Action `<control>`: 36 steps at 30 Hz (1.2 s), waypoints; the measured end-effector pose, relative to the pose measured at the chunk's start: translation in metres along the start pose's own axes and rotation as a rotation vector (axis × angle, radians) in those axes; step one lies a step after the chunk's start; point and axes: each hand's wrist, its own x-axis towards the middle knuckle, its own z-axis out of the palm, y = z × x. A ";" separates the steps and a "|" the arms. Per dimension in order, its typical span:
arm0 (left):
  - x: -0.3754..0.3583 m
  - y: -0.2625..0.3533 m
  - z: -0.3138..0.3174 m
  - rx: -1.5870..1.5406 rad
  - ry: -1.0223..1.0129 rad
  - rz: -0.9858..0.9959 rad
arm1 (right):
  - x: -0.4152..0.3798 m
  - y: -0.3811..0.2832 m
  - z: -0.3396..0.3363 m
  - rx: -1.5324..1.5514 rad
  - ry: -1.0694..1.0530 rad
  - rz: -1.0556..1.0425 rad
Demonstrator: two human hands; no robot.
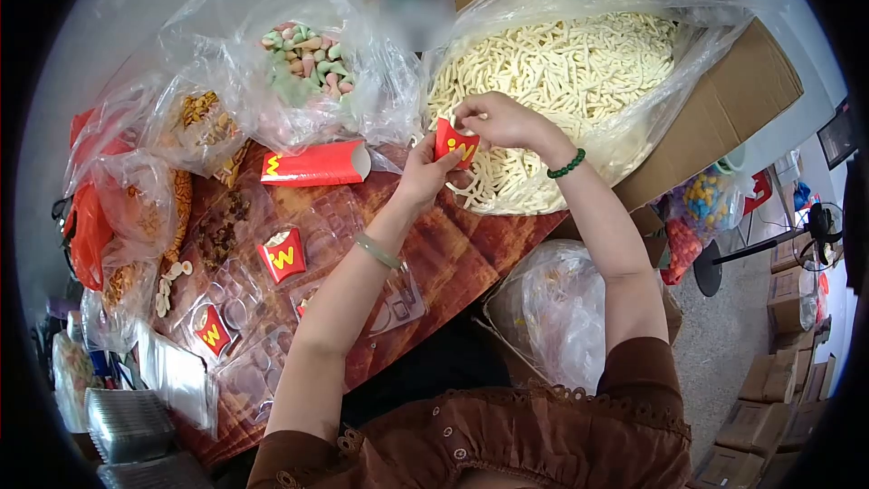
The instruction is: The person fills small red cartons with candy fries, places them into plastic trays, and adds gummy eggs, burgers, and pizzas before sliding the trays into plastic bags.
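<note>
My left hand (pixel 422 172) grips a small red carton (pixel 455 142) with a yellow letter mark, held upright at the edge of a big heap of pale fry-shaped sticks (pixel 561 68). At the carton's mouth, the fingers of my right hand (pixel 498 119) are pinched together over pale sticks; the fingertips are partly hidden. The heap lies in a clear plastic bag inside a cardboard box (pixel 724 109). On the red-brown table stand a filled red carton (pixel 283 255) and, in a clear tray, another small red carton (pixel 213 332). A larger red carton (pixel 312 165) lies on its side.
A clear bag of pastel drop-shaped candies (pixel 312 59) is at the back left, near bags of orange snacks (pixel 201 109). Clear plastic trays (pixel 398 303) cover part of the table; stacked trays (pixel 129 421) stand lower left. Cardboard boxes (pixel 756 421) line the right side.
</note>
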 end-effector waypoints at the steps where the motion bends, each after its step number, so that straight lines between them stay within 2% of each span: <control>1: -0.001 -0.001 -0.001 0.001 -0.001 0.002 | -0.001 -0.004 -0.001 0.067 -0.143 0.092; 2: -0.002 -0.002 -0.001 -0.010 -0.008 0.005 | -0.001 -0.005 0.000 0.158 -0.236 0.143; 6: -0.013 -0.002 -0.003 -0.107 -0.055 0.013 | -0.007 -0.015 -0.007 0.224 -0.335 0.236; 8: -0.017 0.001 -0.007 -0.162 -0.065 0.003 | -0.016 -0.017 -0.009 0.117 0.039 0.003; 9: -0.019 0.004 -0.008 -0.214 -0.082 -0.006 | -0.016 -0.015 -0.014 -0.064 0.219 -0.105; 12: -0.030 0.011 -0.004 -0.229 -0.143 -0.023 | -0.009 -0.002 -0.020 -0.090 0.309 -0.165; 13: -0.033 0.012 -0.004 -0.228 -0.149 -0.023 | -0.010 -0.007 -0.021 -0.011 0.181 -0.075; 15: -0.038 0.014 -0.004 -0.195 -0.217 -0.077 | -0.005 0.001 -0.022 0.061 -0.087 -0.048; 17: -0.041 0.013 -0.006 -0.235 -0.239 -0.054 | -0.006 0.001 -0.021 0.071 -0.122 -0.016; 19: -0.044 0.009 -0.011 -0.212 -0.245 -0.093 | -0.007 -0.006 -0.014 0.038 0.018 -0.162; 21: -0.046 0.003 -0.012 -0.227 -0.237 -0.104 | -0.007 -0.010 -0.010 0.021 0.063 -0.195; 23: -0.046 -0.002 -0.010 -0.242 -0.236 -0.107 | -0.005 -0.012 -0.010 0.060 0.278 -0.337; 24: -0.047 -0.004 -0.009 -0.238 -0.238 -0.071 | -0.002 -0.007 -0.012 0.058 0.400 -0.245; 26: -0.051 -0.005 -0.007 -0.237 -0.233 -0.036 | -0.004 0.015 -0.018 -0.544 0.785 -0.287; 27: -0.053 -0.003 -0.006 -0.269 -0.190 -0.013 | -0.010 0.021 -0.024 -0.533 0.683 -0.115; 29: -0.053 -0.001 -0.009 -0.304 -0.142 0.017 | -0.035 -0.005 -0.028 -0.046 0.199 0.364; 30: -0.050 -0.003 -0.011 -0.272 -0.114 0.031 | -0.042 -0.010 -0.022 0.044 0.112 0.400; 32: -0.046 -0.012 -0.011 -0.245 -0.093 0.040 | -0.048 -0.002 -0.009 0.134 0.062 0.306; 33: -0.045 -0.014 -0.008 -0.188 -0.089 0.088 | -0.048 -0.001 -0.002 0.121 0.116 0.213; 34: -0.045 -0.015 -0.005 -0.129 -0.086 0.135 | -0.048 0.000 0.003 0.122 0.121 0.217; 36: -0.047 -0.016 -0.001 -0.104 -0.075 0.151 | -0.048 -0.003 0.013 0.081 0.265 -0.096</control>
